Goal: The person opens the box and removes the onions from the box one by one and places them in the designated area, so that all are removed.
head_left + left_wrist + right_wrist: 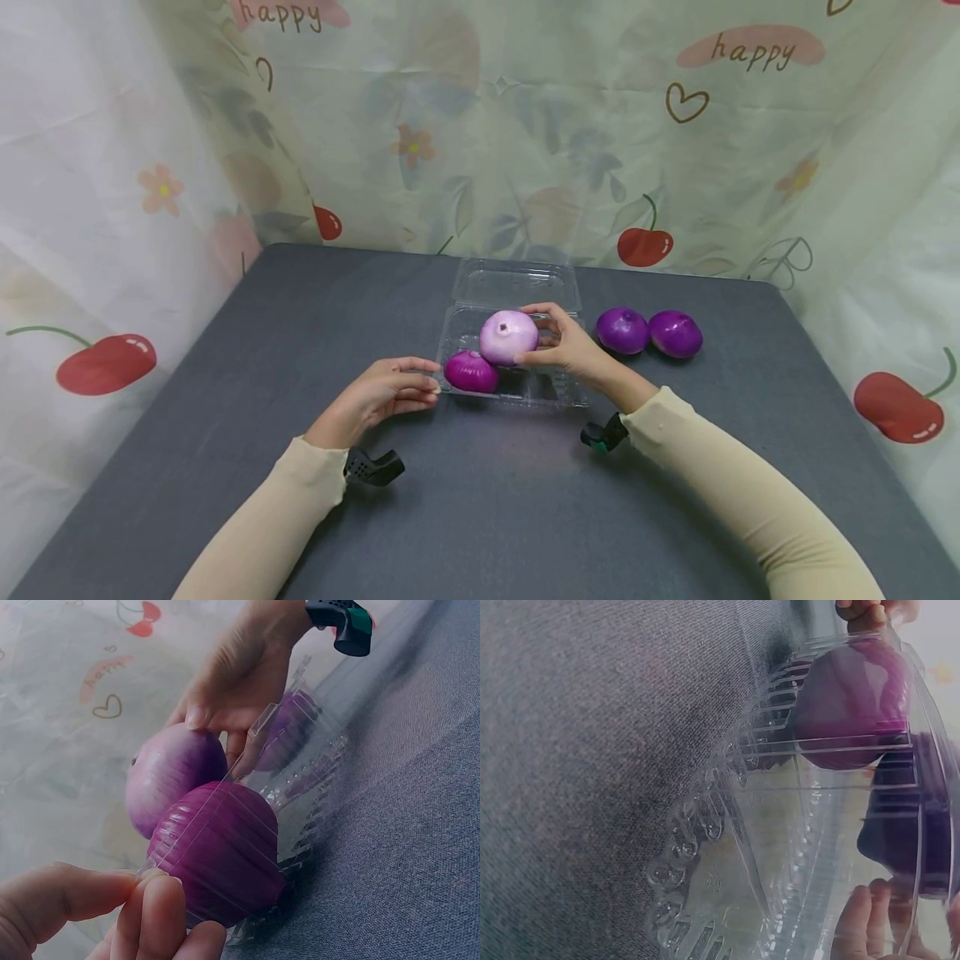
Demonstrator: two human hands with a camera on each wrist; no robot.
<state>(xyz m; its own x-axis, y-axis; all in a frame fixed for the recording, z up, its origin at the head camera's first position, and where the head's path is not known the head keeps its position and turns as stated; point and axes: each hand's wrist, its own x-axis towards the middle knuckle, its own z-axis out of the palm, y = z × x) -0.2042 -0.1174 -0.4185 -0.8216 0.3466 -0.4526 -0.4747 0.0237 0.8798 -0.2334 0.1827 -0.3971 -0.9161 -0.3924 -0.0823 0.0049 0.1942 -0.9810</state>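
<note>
A clear plastic clamshell container lies with its lid folded back. My left hand pinches the container's near left corner between thumb and fingertips; the left wrist view shows this pinch close up. In the tray's left part sits a magenta onion. My right hand grips a paler purple onion from its right side, over the tray. That onion appears next to the magenta one in the left wrist view. Through the clear wall, the right wrist view shows the right fingers.
Two dark purple onions lie side by side on the grey table, right of the container. A printed curtain hangs behind the table and along both sides.
</note>
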